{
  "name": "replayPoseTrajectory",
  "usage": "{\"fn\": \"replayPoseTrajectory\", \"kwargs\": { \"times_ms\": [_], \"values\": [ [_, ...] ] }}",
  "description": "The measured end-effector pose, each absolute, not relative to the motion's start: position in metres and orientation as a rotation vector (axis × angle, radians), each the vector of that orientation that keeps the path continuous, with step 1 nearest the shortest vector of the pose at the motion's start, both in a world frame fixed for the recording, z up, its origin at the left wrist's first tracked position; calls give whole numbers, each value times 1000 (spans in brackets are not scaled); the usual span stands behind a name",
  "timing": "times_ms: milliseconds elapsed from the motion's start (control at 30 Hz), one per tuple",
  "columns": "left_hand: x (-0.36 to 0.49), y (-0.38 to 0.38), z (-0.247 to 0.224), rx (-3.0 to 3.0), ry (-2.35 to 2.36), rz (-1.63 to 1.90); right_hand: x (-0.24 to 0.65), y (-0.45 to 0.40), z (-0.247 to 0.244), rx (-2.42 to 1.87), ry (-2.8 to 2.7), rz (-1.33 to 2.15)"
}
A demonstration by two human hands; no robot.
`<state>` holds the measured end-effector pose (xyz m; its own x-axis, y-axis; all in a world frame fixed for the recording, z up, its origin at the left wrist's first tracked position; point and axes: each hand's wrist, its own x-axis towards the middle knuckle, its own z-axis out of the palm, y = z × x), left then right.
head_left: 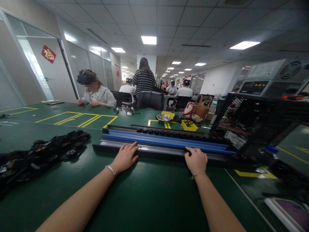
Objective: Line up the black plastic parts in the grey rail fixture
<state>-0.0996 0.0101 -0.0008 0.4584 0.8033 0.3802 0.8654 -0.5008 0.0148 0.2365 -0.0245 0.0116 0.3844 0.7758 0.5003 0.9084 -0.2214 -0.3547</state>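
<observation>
Near clear-topped black rail (161, 150), mid-frame on the table (154, 199), lies alongside the blue rail (169, 140), probably to keep the long pieces lined up. Left hand (126, 158): fingers spread, resting on its left part. Right hand (196, 160): fingers bent over its right part; can't tell if gripping. Wide hand spacing likely steadies the length.

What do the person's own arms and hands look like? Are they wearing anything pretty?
Both hands are bare, with no gloves, and no sleeves show on the left forearm or right forearm. Above the left hand sits a shiny silvery bracelet. Above the right hand is a thinner bracelet with a little dangly bit.
</observation>
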Motion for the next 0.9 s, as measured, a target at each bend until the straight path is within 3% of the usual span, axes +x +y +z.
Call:
{"fn": "replayPoseTrajectory", "kwargs": {
  "times_ms": [900],
  "values": [
    [-98, 8, 3, -2535, -1486, -511, 227, -25, 12, -2008, -1553, -300]
  ]
}}
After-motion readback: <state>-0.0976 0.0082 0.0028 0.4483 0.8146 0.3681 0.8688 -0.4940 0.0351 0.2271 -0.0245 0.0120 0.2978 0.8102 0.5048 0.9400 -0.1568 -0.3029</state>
